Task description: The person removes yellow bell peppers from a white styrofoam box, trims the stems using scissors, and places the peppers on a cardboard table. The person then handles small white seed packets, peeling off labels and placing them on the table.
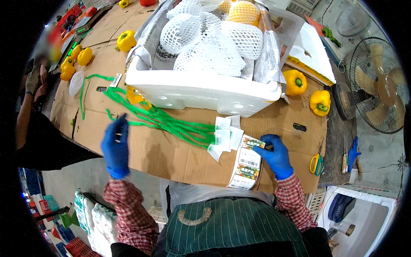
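Note:
My right hand [276,155], in a blue glove, pinches the upper right corner of a strip of printed labels [247,165] on the cardboard. To the left, my left hand [115,147], also gloved in blue, is held with fingers curled together; whatever is in them, if anything, cannot be made out. Between the hands lies a bundle of green mesh sleeves [171,127], with white tags [223,136] at its right end. Behind them stands a white foam box [205,87] lined with newspaper, full of yellow peppers [243,13] in white foam nets [182,32].
Loose yellow peppers [320,103] sit right of the box, others at the far left. Scissors [317,164] with yellow-green handles lie near the cardboard's right edge. A fan [381,83] stands at the right. At the left, a co-worker's hand [32,81] shows.

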`<move>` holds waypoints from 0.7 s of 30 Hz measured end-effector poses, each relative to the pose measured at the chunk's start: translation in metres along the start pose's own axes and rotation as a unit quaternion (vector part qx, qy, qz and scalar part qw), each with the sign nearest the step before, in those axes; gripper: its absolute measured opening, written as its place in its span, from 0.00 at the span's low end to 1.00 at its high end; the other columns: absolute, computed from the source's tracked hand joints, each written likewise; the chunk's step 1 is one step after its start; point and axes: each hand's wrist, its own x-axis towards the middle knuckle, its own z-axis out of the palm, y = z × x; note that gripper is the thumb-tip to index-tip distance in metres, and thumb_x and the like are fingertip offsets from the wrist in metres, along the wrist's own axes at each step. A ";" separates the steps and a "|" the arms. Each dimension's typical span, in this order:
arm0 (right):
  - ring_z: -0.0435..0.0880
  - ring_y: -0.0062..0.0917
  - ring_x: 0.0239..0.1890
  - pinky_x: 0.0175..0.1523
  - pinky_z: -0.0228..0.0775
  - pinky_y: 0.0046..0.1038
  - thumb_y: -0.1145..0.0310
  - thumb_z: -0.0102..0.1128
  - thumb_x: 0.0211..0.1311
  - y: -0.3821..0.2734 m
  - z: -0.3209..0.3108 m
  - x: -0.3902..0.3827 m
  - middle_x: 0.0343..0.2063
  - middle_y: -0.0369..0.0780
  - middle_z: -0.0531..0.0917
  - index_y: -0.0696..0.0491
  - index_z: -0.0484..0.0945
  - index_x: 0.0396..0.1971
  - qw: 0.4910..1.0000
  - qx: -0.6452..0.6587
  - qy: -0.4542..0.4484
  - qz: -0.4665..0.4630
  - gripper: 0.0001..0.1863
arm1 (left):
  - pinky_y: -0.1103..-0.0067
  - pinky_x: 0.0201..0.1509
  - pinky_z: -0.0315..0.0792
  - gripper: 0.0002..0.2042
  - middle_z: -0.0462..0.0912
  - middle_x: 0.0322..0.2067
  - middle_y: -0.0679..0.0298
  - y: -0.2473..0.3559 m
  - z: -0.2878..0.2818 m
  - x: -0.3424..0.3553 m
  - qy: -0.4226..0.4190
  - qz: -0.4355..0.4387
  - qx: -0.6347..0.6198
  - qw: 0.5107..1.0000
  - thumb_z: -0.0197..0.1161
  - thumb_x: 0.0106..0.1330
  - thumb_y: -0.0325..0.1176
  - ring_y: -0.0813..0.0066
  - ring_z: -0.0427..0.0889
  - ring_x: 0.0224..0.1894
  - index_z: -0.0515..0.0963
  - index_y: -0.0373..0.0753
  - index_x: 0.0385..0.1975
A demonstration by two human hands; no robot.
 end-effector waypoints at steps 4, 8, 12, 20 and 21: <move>0.72 0.18 0.32 0.38 0.64 0.19 0.77 0.57 0.44 -0.006 0.000 -0.011 0.29 0.37 0.74 0.58 0.69 0.30 0.978 0.204 0.006 0.042 0.11 | 0.84 0.25 0.67 0.13 0.74 0.23 0.64 0.049 0.040 -0.051 -0.136 -0.021 -0.060 0.989 0.58 0.49 0.24 0.78 0.72 0.23 0.75 0.43 0.36; 0.72 0.19 0.34 0.39 0.65 0.19 0.78 0.56 0.45 -0.019 0.006 -0.026 0.30 0.37 0.74 0.58 0.68 0.37 0.959 0.278 -0.010 0.055 0.15 | 0.78 0.26 0.67 0.17 0.72 0.21 0.63 0.073 0.069 -0.077 -0.245 0.040 -0.029 0.968 0.58 0.46 0.25 0.70 0.73 0.24 0.74 0.47 0.38; 0.73 0.19 0.34 0.41 0.65 0.19 0.79 0.53 0.48 -0.025 0.010 -0.034 0.31 0.38 0.75 0.59 0.71 0.34 0.964 0.247 -0.089 0.037 0.11 | 0.74 0.25 0.67 0.14 0.72 0.21 0.61 0.074 0.085 -0.084 -0.274 0.129 -0.002 0.953 0.57 0.46 0.28 0.65 0.72 0.24 0.74 0.48 0.36; 0.73 0.24 0.40 0.46 0.64 0.23 0.80 0.53 0.47 -0.048 0.009 -0.029 0.39 0.43 0.73 0.58 0.73 0.32 0.932 0.288 -0.204 -0.080 0.09 | 0.83 0.40 0.68 0.13 0.77 0.32 0.60 0.092 0.047 -0.074 -0.186 -0.059 -0.224 0.955 0.54 0.46 0.15 0.74 0.76 0.36 0.76 0.36 0.31; 0.72 0.25 0.41 0.47 0.63 0.24 0.81 0.53 0.46 -0.055 0.010 -0.027 0.41 0.44 0.72 0.58 0.73 0.32 0.923 0.295 -0.220 -0.113 0.09 | 0.83 0.40 0.68 0.13 0.77 0.32 0.59 0.097 0.044 -0.075 -0.179 -0.062 -0.229 0.955 0.55 0.45 0.15 0.73 0.76 0.36 0.76 0.36 0.32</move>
